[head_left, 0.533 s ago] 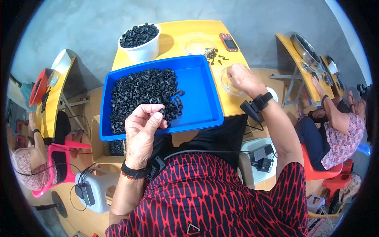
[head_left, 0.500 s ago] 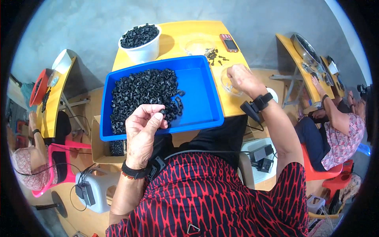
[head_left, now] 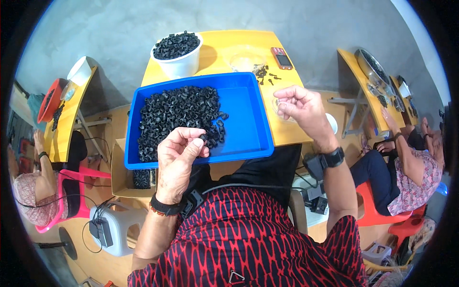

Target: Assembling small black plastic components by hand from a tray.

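Black and stubby, with edges partly covered by fingertips: one small plastic part (head_left: 203,137). Was pinched between thumb and forefinger of the left hand (head_left: 179,155), right at the tips, poised over the near side of a blue plastic tray (head_left: 244,129). Just beyond those fingertips, could see a heap of similar black parts (head_left: 174,112), partly hollow in form. Had thumb and forefinger of the right hand (head_left: 306,112) narrowed on a tiny silvery piece (head_left: 278,101), too small to make out. Past the right fingertips, saw a red mobile phone (head_left: 281,58).
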The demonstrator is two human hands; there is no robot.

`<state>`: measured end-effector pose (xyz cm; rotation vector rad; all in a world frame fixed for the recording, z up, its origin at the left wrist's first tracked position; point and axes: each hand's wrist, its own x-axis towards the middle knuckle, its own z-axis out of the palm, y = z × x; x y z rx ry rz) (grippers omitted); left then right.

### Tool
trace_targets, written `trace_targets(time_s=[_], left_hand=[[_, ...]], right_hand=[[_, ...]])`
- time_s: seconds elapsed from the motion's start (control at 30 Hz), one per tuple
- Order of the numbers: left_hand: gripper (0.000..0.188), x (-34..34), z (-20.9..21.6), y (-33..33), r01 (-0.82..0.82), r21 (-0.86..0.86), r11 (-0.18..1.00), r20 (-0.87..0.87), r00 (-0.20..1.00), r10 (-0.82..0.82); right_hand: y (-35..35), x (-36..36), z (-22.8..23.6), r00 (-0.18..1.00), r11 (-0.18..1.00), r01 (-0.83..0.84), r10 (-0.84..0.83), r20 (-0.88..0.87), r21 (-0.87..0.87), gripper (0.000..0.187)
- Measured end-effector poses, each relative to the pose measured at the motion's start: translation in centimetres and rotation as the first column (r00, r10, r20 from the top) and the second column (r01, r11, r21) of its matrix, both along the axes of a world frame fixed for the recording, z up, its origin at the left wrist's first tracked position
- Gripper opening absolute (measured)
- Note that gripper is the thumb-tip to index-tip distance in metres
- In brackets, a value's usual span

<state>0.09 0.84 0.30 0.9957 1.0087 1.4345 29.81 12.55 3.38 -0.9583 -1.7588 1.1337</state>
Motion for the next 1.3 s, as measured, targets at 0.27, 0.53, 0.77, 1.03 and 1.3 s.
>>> trace_targets(time_s=[0.27,0.53,0.77,1.03,1.3], left_hand=[[0.017,-0.1,0.1,-0.6,0.030,0.025,0.999,0.202,0.979,-0.035],[0.018,-0.2,-0.6,-0.9,0.080,0.020,0.997,0.158,0.984,-0.082],[0.019,-0.1,-0.6,-0.9,0.068,0.014,0.998,0.180,0.981,-0.070],[0.018,0.1,-0.5,-1.0,0.071,0.002,0.997,0.135,0.988,-0.071],[0.017,0.1,-0.7,-0.9,0.070,0.007,0.998,0.133,0.989,-0.070]], right_hand=[[-2.6,-4.2,-0.4,0.897,0.993,-0.098,0.057,-0.438,-0.070,0.027],[-3.9,-6.8,-1.2,0.771,0.959,-0.242,0.097,-0.629,-0.149,0.024],[-4.8,-7.6,-2.2,0.745,0.949,-0.275,0.107,-0.658,-0.157,0.022],[-5.6,-8.0,-2.5,0.767,0.962,-0.241,0.106,-0.633,-0.130,0.019],[-5.7,-8.4,-2.5,0.848,0.984,-0.175,0.133,-0.513,-0.034,0.015]])
